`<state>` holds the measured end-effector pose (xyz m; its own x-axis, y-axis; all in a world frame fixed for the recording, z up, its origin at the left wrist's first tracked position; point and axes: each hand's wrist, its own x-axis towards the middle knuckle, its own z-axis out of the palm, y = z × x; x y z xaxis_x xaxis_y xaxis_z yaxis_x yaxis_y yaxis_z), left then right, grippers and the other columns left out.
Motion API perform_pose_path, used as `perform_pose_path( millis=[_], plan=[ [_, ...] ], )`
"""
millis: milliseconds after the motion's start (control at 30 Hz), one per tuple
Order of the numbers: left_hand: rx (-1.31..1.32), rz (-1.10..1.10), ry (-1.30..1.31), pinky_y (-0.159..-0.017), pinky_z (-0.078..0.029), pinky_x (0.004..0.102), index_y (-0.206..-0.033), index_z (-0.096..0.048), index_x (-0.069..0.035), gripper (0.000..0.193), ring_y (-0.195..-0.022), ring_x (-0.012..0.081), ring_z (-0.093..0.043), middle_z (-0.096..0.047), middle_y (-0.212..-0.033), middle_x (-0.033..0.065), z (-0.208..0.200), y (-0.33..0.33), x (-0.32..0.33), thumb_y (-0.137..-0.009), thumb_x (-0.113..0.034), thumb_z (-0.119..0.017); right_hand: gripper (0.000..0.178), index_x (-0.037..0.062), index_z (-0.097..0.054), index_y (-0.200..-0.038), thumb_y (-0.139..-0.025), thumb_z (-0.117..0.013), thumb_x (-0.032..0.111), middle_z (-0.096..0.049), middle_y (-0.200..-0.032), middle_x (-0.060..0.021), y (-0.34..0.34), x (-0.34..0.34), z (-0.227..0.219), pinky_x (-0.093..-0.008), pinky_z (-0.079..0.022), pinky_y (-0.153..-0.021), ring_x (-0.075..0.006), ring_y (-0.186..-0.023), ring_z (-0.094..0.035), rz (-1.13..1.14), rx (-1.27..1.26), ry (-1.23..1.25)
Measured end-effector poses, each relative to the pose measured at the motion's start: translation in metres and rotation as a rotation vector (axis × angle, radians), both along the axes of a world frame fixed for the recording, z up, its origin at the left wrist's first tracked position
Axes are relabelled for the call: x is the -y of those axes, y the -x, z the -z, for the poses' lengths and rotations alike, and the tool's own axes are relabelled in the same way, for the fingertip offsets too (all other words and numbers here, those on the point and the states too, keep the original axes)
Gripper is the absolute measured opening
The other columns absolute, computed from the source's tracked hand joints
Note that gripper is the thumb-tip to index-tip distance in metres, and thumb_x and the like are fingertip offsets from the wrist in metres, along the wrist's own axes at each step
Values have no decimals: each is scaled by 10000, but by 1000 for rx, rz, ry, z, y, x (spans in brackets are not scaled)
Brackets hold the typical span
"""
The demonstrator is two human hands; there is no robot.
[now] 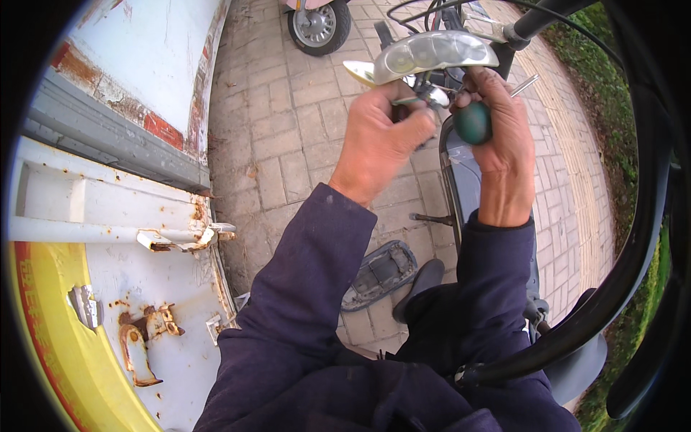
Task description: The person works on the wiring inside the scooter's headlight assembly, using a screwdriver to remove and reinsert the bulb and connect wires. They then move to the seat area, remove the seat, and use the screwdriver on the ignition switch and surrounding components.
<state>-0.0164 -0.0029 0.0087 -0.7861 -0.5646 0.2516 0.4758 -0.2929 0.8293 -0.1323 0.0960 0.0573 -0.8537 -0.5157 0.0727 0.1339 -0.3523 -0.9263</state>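
Note:
A clear-lensed headlight unit (435, 54) sits at the front of a scooter, with cables and black brackets around it. My left hand (381, 133) is closed in a pinch just below the lamp. A thin pale-green edge shows at its fingertips, and what it grips is mostly hidden. Beside those fingers is a shiny chrome part (435, 95). My right hand (507, 133) wraps round a screwdriver with a round dark green handle (472, 124). Its metal shaft (525, 85) sticks out past the fingers toward the upper right. The right fingertips reach the lamp's lower edge.
To the left stands a white, rust-marked metal vehicle side (122, 201) with protruding latches (147, 335). A grey plastic tray-like piece (380, 276) lies on the paving by my shoe (421, 288). Ahead is another scooter's wheel (319, 27). A curved black bar (604, 317) crosses at right.

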Motion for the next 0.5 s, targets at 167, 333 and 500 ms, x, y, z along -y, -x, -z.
perform_pose_path(
  millis=[167, 333, 500],
  plan=[
    [24, 48, 52, -621, -497, 241, -1096, -666, 13, 266, -717, 63, -602, -682, -856, 24, -3, -2, 7, -969, -200, -763, 295, 5, -682, -1116, -1029, -695, 287, -650, -841, -4, 8, -15, -3, -233, -458, -586, -101, -652, -603, -391, -143, -118],
    [135, -75, -3, -635, -483, 240, -1166, -691, -63, 318, -829, 85, -666, -739, -996, 23, -4, -7, 20, -1000, -331, -737, 388, -14, -648, -1308, -995, -727, 202, -703, -997, -58, 16, -22, 0, -220, -484, -586, -84, -712, -635, 89, -516, -344],
    [76, -171, 30, -660, -475, 226, -1203, -680, -58, 401, -842, 71, -658, -733, -1031, 26, -15, -15, 26, -990, -392, -742, 523, 62, -563, -1494, -974, -599, 15, -711, -1043, -83, 1, 0, -6, -222, -512, -625, -55, -710, -607, 85, -783, -538]
  ],
)
